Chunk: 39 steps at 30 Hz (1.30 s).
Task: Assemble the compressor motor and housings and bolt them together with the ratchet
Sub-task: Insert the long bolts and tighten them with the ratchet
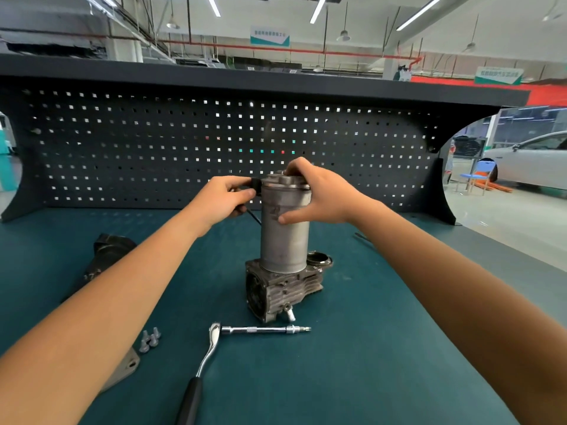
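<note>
While the motor [283,237] stands upright on the housing [276,289], right hand [319,194] fingers clasp its top; left hand [221,199] fingers pinch a black plug [255,183].

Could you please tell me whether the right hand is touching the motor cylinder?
Touching. The head view shows the right hand gripping the upright motor cylinder: its thumb presses against the side wall and its fingers curl over the top cap.

1. My left forearm [138,286] hides much of the dark housing [112,250] and the grey plate [130,365].
2. The ratchet [214,330] has its handle cut off by the bottom edge.
3. My left hand [221,199] covers most of the black connector [255,183]; my right hand [319,194] covers the top of the motor [283,240].
</note>
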Tool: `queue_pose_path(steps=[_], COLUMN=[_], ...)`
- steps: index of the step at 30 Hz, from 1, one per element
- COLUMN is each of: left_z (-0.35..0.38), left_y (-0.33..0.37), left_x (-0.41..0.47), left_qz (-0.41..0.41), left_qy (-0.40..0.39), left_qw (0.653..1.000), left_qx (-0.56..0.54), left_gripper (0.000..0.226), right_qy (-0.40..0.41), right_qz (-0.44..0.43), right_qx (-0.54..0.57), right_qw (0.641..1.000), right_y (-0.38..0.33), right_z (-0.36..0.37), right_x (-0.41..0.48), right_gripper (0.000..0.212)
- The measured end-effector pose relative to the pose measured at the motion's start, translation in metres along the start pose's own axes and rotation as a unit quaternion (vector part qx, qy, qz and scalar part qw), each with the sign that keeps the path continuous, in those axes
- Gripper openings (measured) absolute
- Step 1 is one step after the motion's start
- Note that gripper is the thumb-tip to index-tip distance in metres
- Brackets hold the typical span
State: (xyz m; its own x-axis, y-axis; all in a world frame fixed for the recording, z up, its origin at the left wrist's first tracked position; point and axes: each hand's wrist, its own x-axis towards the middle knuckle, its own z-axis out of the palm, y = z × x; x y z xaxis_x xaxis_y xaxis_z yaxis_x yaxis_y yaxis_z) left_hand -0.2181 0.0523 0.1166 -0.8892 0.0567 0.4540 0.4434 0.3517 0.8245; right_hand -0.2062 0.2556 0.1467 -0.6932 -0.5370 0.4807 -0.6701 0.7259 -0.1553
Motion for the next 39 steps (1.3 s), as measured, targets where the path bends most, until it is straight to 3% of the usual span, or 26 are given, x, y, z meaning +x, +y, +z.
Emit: queue_pose_path(steps=[4,9,15,22,30,32,35,39], left_z=[-0.003,-0.002,-0.021,-0.062,-0.055,-0.052,-0.044,-0.031], left_y=[-0.005,-0.002,0.012,0.066,0.094,0.093,0.081,0.061], left_x=[-0.003,-0.002,-0.008,-0.014,-0.021,-0.018,-0.013,-0.010], left_qz=[-0.002,-0.011,-0.034,0.101,0.151,0.150,0.138,0.097], left_qy=[-0.007,-0.005,0.015,0.104,0.114,0.109,0.076,-0.005], left_qw=[1.000,1.000,0.999,0.989,0.982,0.982,0.970,0.944], left_qx=[-0.011,-0.013,-0.030,0.012,0.011,0.045,0.188,0.315], left_gripper=[0.028,0.025,0.023,0.019,0.022,0.023,0.020,0.046], right_qy=[-0.031,0.004,0.020,0.036,0.001,-0.022,-0.046,-0.054], right_qz=[-0.013,-0.022,-0.009,-0.015,-0.020,-0.032,-0.047,-0.052], right_qx=[-0.066,0.037,0.037,0.071,0.055,0.017,-0.006,-0.022], right_qw=[0.997,0.999,0.999,0.997,0.998,0.999,0.998,0.997], right_y=[-0.002,0.001,0.000,0.002,0.007,0.007,0.005,0.004], right_z=[0.001,0.007,0.007,0.008,-0.003,-0.007,-0.010,-0.013], right_x=[0.015,0.009,0.004,-0.001,-0.002,0.002,0.009,0.015], right_gripper=[0.090,0.081,0.086,0.076,0.074,0.077,0.080,0.079])
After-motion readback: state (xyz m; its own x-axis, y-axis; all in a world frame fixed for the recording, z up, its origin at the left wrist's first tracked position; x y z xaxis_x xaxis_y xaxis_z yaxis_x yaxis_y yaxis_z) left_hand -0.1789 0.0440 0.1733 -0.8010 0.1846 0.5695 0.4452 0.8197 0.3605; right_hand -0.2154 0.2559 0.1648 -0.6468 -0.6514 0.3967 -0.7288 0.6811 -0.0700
